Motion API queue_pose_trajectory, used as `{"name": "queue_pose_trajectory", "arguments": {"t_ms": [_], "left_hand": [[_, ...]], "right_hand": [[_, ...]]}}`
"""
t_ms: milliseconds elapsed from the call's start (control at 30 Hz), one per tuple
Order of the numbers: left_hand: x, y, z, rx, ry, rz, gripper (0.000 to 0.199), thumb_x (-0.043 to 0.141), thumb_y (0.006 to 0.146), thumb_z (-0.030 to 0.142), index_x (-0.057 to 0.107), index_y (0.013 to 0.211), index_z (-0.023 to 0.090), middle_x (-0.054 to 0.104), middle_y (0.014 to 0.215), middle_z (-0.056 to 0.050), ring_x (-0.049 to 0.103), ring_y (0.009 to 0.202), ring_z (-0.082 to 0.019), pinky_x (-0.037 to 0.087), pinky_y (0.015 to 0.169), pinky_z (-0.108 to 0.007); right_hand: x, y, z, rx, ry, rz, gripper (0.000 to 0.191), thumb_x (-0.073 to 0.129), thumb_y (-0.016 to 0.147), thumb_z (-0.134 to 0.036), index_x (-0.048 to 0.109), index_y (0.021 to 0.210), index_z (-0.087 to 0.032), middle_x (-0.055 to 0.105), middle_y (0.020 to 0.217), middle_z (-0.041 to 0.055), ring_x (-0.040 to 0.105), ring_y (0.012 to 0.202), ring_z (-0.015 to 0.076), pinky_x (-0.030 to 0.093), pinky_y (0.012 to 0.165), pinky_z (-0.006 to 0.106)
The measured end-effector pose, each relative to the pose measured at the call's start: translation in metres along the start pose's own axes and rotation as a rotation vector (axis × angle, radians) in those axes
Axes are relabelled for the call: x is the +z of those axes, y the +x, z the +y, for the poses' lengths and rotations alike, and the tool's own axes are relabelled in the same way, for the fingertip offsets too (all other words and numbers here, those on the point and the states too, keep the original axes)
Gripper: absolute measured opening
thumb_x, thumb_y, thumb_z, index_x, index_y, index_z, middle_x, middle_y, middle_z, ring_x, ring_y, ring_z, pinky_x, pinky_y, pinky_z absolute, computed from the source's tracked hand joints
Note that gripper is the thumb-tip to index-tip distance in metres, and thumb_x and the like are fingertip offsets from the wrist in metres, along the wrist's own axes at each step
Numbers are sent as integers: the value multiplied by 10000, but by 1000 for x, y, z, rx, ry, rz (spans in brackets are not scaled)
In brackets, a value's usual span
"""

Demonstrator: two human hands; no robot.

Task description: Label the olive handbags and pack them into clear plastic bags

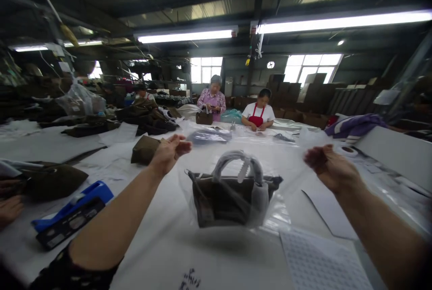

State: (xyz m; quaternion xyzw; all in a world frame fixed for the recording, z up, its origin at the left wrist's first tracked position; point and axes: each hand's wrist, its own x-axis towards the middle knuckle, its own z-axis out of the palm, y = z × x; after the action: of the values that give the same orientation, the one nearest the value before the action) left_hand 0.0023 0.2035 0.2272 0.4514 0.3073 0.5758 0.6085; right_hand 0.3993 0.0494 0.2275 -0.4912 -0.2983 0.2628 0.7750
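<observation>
A dark olive handbag (222, 202) stands on the white table in front of me, inside a clear plastic bag (276, 213). Its two arched handles (224, 164) are wrapped in whitish film, and a pale tag hangs between them. To the left of the handbag, my left hand (170, 152) is raised with fingers pinched on the plastic's edge. My right hand (330, 166), smeared by motion, is curled at the opposite side, where the film stretches towards it. Neither hand touches the handbag itself.
Left lie a small olive pouch (145, 149), a blue tape dispenser (76, 204) and another olive bag (54, 182) near someone's hand (10, 209). Printed sheets (320, 258) lie front right, a tape roll (348, 151) further back. Two people (212, 101) work across the table.
</observation>
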Motion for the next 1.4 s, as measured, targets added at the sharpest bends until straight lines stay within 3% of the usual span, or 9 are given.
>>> {"name": "queue_pose_trajectory", "arguments": {"t_ms": [133, 333, 467, 700, 867, 967, 1067, 1300, 1400], "left_hand": [[-40, -52, -19, 31, 105, -278, 223, 627, 795, 361, 610, 731, 148, 655, 618, -45, 628, 590, -167, 491, 627, -270], [-109, -138, -140, -368, 439, -489, 467, 484, 812, 584, 597, 720, 140, 685, 716, -68, 639, 712, -201, 476, 760, -338], [-134, -178, -181, -527, 534, -591, 466, 486, 814, 574, 638, 752, 138, 700, 776, -68, 637, 799, -211, 448, 849, -364], [-162, -190, -157, -411, 849, -945, 214, 593, 807, 396, 695, 856, 215, 599, 1186, -64, 444, 1192, -229, 307, 1029, -377], [-167, -194, -148, -293, 898, -976, 210, 547, 845, 370, 683, 841, 210, 612, 1151, -71, 432, 1202, -219, 333, 1019, -388], [-159, -196, -146, -214, 869, -938, 217, 522, 863, 353, 677, 840, 203, 618, 1106, -73, 459, 1164, -206, 359, 996, -364], [-129, -188, -143, -29, 955, -754, 213, 517, 867, 334, 684, 842, 204, 595, 1002, -68, 524, 1017, -179, 402, 925, -317], [-18, -150, -186, 257, 1273, -533, 144, 558, 837, 274, 693, 802, 236, 564, 733, 5, 556, 680, -115, 440, 663, -213], [7, -159, -219, 282, 1321, -423, 108, 573, 826, 258, 660, 790, 207, 578, 695, -4, 564, 669, -148, 452, 653, -254]], "right_hand": [[-66, -43, 35, 111, 163, 45, 156, 672, 742, -304, 547, 697, -223, 542, 658, -29, 525, 527, 65, 483, 533, 198], [-155, -160, 176, 412, -184, -86, 422, 714, 590, -584, 556, 641, -196, 531, 588, -22, 507, 510, 113, 490, 515, 253], [-181, -208, 201, 592, -455, -335, 465, 596, 678, -640, 601, 644, -176, 567, 532, 8, 544, 536, 161, 492, 563, 302], [-110, -235, 141, 234, -973, -944, 515, 552, 778, -510, 532, 1205, -224, 548, 1196, 109, 563, 990, 250, 454, 877, 412], [-35, -322, 185, -98, -1173, -1172, 674, 777, 603, -369, 533, 1182, -125, 571, 1086, 147, 540, 979, 287, 462, 860, 401], [-30, -346, 209, -200, -1312, -1110, 192, 645, 730, -150, 638, 922, -149, 614, 910, 104, 572, 835, 240, 480, 758, 351], [-38, -345, 212, -119, -1248, -1039, 253, 447, 810, -66, 647, 901, -190, 638, 836, 74, 589, 800, 221, 464, 742, 342], [-38, -352, 227, 818, -547, -607, 454, 419, 765, -581, 570, 918, -181, 655, 799, 49, 414, 323, 77, 274, 315, 221], [-36, -357, 240, 957, -372, -518, 513, 503, 652, -630, 528, 894, -178, 654, 842, 56, 316, 260, 24, 152, 278, 192]]}}
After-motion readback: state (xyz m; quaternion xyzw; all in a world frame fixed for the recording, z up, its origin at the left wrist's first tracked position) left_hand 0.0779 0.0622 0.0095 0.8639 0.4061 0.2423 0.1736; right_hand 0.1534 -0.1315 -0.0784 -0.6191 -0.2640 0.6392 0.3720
